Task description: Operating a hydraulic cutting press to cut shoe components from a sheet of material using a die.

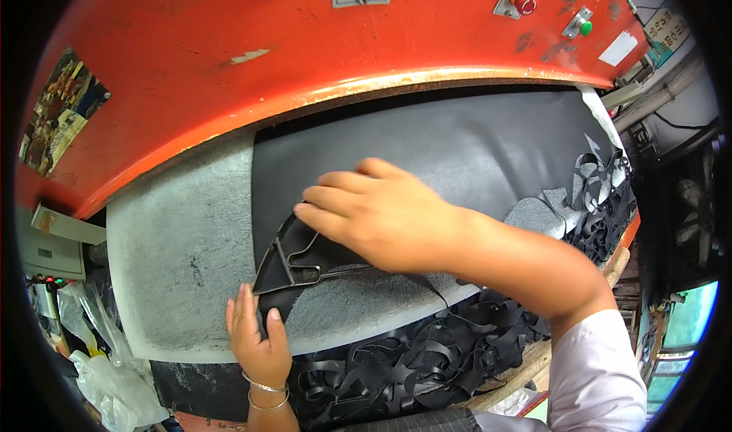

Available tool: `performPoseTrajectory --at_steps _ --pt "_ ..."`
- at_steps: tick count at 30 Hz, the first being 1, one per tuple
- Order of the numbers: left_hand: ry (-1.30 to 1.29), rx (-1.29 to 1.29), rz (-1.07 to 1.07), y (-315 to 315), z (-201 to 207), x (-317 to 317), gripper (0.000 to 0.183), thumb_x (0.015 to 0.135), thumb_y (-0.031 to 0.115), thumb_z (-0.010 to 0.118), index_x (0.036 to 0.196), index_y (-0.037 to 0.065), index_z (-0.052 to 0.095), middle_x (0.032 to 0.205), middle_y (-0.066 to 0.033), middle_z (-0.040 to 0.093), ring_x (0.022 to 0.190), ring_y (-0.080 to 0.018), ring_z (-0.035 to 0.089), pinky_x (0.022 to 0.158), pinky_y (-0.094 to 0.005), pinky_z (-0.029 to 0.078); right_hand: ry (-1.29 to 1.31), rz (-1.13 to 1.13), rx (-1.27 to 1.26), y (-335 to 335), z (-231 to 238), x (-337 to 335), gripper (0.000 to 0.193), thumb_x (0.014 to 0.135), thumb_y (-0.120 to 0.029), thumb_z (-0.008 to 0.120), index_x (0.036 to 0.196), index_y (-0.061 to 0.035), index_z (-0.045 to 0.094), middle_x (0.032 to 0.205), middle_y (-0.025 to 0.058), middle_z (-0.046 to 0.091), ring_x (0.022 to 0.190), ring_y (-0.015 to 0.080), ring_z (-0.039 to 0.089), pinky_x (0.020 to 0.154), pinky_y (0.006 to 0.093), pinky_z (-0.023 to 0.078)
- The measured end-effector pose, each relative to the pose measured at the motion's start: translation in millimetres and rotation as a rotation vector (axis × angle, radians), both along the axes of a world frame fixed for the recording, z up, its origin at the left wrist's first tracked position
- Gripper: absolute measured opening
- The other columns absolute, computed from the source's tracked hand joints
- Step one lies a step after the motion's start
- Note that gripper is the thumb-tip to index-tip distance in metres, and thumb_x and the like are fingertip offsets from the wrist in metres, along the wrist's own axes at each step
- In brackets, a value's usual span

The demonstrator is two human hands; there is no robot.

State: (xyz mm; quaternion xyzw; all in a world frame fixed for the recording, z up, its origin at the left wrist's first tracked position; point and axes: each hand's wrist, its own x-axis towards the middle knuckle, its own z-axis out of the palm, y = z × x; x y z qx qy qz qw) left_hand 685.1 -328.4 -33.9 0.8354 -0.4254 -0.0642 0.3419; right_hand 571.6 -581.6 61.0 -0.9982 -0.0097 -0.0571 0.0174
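Observation:
A steel cutting die, a thin curved frame with cross ribs, stands on the black leather sheet near its left edge. From above, my right hand grips the die, its fingers curled over the far rim, and covers much of the frame. At the die's near left corner is my left hand, fingers stretched and thumb apart, with the fingertips against the corner. Beneath lies a worn grey-white cutting board, bare at the left and in front of the die.
Behind the board rises a red press with a red stop button and green buttons. Black leather scraps heap along the near edge, more at the right end. Plastic bags lie at the lower left.

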Motion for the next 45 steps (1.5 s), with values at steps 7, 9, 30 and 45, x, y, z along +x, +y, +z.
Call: performPoseTrajectory --at_steps 7,9,30,45 --pt "-0.058 -0.064 -0.001 5.9 -0.9 3.1 0.045 0.086 0.01 0.059 0.125 -0.011 0.054 0.119 -0.026 0.063 0.12 -0.0373 0.056 0.11 -0.0496 0.031 0.538 0.092 0.048 -2.3 12.3 77.9 0.033 0.088 -0.032 0.059 0.111 -0.0091 0.065 0.107 0.0102 0.065 0.108 0.0281 0.061 0.084 0.0434 0.05" --pt "-0.061 -0.075 -0.015 4.4 -2.6 2.2 0.044 0.086 0.01 0.059 0.124 -0.011 0.054 0.119 -0.0257 0.063 0.12 -0.0373 0.055 0.11 -0.0497 0.031 0.653 0.033 0.156 -4.9 11.2 87.8 0.033 0.089 -0.034 0.059 0.112 -0.0119 0.065 0.109 0.0101 0.065 0.107 0.0289 0.062 0.081 0.0433 0.052" --pt "0.257 -0.162 -0.158 -24.3 1.1 32.8 0.071 0.085 0.015 0.062 0.145 -0.006 0.03 0.137 -0.0277 0.048 0.13 -0.04 0.044 0.11 -0.0443 0.03 -0.291 -1.143 1.432 16.8 -5.5 -77.7 0.037 0.091 -0.007 0.043 0.128 -0.0037 0.035 0.067 0.0117 0.061 0.043 0.0158 0.057 0.033 0.0284 0.044" --pt "0.266 -0.183 -0.132 -73.5 -16.2 64.7 0.067 0.082 0.004 0.057 0.145 -0.001 0.034 0.14 -0.0263 0.046 0.13 -0.0375 0.044 0.113 -0.0415 0.026 -0.106 -1.169 1.424 10.8 -40.1 -55.8 0.067 0.089 -0.009 0.044 0.146 0.0046 0.012 0.065 0.0092 0.061 0.044 0.0141 0.056 0.037 0.0274 0.045"
